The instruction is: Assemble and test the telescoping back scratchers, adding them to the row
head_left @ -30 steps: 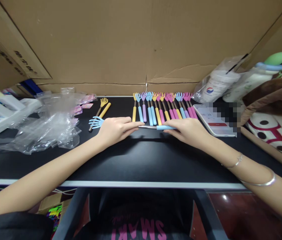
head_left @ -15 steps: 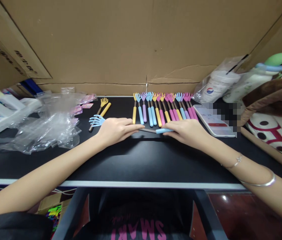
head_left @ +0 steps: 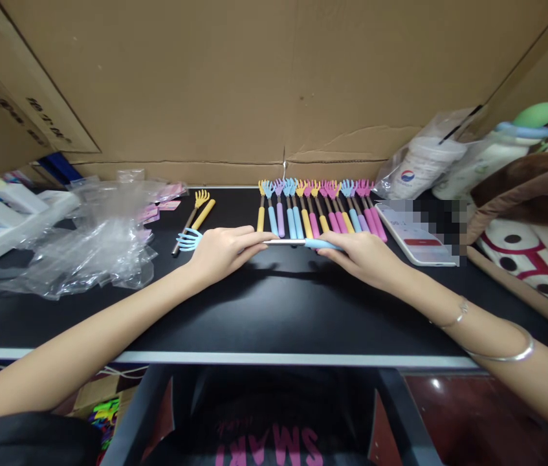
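A light blue back scratcher [head_left: 286,243] is held level over the black table, spanning both hands. My left hand [head_left: 225,251] is closed around its claw end, and the blue claw pokes out to the left. With bent fingers, my right hand [head_left: 358,254] grips the blue handle. Between the hands a stretch of metal rod shows. Just beyond my left hand lie a yellow claw on a dark rod [head_left: 191,217] and a yellow handle [head_left: 204,214] beside it. Behind the held one, several back scratchers [head_left: 315,217] in yellow, blue, purple and pink lie in a row, claws away from me.
Clear plastic bags [head_left: 99,239] are heaped on the left, by a white plastic rack [head_left: 11,220]. At right are a phone [head_left: 416,243], a lidded cup [head_left: 419,165], a bottle [head_left: 492,152] and a fabric bag [head_left: 521,259]. Cardboard [head_left: 206,84] walls the back.
The back scratcher's handle end has risen slightly, so the rod now lies more level. Its blue claw has turned and dropped a little. Both hands keep their grip.
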The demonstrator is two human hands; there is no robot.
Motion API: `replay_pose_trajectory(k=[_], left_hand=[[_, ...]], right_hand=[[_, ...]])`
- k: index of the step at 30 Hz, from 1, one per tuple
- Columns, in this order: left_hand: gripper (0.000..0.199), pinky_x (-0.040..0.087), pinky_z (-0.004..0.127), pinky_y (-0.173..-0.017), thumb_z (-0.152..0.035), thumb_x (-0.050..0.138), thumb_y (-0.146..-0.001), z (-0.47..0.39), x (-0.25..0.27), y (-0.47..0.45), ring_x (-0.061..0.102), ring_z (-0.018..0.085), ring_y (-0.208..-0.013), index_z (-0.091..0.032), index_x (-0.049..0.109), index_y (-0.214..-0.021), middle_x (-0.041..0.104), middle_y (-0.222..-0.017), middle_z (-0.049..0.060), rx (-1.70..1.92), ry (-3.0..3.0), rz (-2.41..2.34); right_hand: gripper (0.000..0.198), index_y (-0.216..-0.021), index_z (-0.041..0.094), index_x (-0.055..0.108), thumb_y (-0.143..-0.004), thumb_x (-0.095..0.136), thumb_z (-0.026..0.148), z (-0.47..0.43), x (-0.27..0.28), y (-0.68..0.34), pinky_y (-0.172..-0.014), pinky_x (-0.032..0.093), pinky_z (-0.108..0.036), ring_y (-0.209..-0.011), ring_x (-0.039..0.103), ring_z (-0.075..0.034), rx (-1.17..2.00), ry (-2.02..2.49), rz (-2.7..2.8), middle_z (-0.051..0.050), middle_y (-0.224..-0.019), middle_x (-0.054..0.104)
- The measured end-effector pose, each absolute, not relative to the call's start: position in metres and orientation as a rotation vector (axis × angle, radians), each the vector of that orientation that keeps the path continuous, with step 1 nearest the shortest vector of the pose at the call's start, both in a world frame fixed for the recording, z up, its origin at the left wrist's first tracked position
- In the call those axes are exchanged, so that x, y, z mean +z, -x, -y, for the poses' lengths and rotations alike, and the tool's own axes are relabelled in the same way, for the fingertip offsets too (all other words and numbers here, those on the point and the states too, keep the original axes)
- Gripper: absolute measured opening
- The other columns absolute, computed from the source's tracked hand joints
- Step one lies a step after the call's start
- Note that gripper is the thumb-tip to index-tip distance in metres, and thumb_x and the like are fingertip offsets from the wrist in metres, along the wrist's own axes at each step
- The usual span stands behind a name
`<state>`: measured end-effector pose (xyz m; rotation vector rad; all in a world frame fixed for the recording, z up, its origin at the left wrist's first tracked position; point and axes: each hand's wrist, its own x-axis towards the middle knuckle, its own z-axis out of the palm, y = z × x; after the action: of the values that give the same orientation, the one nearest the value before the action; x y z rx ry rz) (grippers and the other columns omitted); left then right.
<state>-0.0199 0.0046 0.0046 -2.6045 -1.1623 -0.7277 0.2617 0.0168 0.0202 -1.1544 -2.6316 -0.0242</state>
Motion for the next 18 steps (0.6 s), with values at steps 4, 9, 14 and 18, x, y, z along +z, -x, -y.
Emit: replay_pose_trajectory(k=[4, 9, 14, 18], left_hand=[[0.038, 0.034, 0.019, -0.057, -0.041, 0.034, -0.096, -0.0040, 0.0045, 0.0184, 0.056, 0.011, -0.063, -0.026, 0.062, -0.117, 0.062, -0.076, 0.002, -0.784, 2.671, 1.230], [0.037, 0.030, 0.019, -0.052, -0.042, 0.034, -0.096, -0.0029, 0.0050, 0.0174, 0.055, 0.009, -0.059, -0.028, 0.064, -0.115, 0.062, -0.073, 0.000, -0.737, 2.592, 1.162], [0.037, 0.028, 0.019, -0.050, -0.044, 0.034, -0.096, -0.0026, 0.0039, 0.0179, 0.055, 0.008, -0.057, -0.032, 0.063, -0.115, 0.060, -0.071, -0.001, -0.647, 2.544, 1.135], [0.036, 0.029, 0.020, -0.051, -0.043, 0.034, -0.096, -0.0032, 0.0016, 0.0189, 0.058, 0.009, -0.061, -0.032, 0.062, -0.117, 0.063, -0.076, -0.001, -0.623, 2.564, 1.141]], right_hand=[[0.041, -0.100, 0.020, 0.061, -0.094, 0.031, 0.046, -0.0154, 0.0220, -0.2615, -0.058, 0.036, -0.023, -0.067, 0.059, -0.013, 0.008, 1.141, 2.601, -0.004, -0.081, 0.067], [0.041, -0.101, 0.021, 0.063, -0.092, 0.034, 0.048, -0.0155, 0.0209, -0.2647, -0.055, 0.035, -0.024, -0.065, 0.061, -0.014, -0.230, 1.164, 2.624, -0.004, -0.081, 0.070], [0.039, -0.104, 0.022, 0.065, -0.091, 0.038, 0.047, -0.0159, 0.0185, -0.2661, -0.053, 0.035, -0.024, -0.065, 0.063, -0.014, -0.417, 1.104, 2.630, -0.003, -0.084, 0.072], [0.036, -0.103, 0.023, 0.066, -0.091, 0.041, 0.046, -0.0154, 0.0184, -0.2665, -0.054, 0.036, -0.023, -0.068, 0.064, -0.013, -0.476, 1.060, 2.613, -0.003, -0.087, 0.072]])
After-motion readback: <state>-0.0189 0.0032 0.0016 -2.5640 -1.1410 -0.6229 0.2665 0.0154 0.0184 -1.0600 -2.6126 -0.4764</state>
